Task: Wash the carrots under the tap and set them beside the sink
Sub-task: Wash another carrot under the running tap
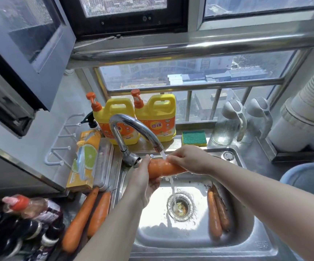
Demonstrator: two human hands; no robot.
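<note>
Rinsing under the tap (pixel 133 125), gripped the stiff, probably slippery carrot (pixel 163 167): left hand (pixel 144 178) round its thick end, right hand (pixel 188 159) curled over the taper.

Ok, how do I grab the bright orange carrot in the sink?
I'd pinch the bright carrot around its middle, from above on the drain side. It lies flat on the sink floor, with a darker carrot snug against its other side.
</note>
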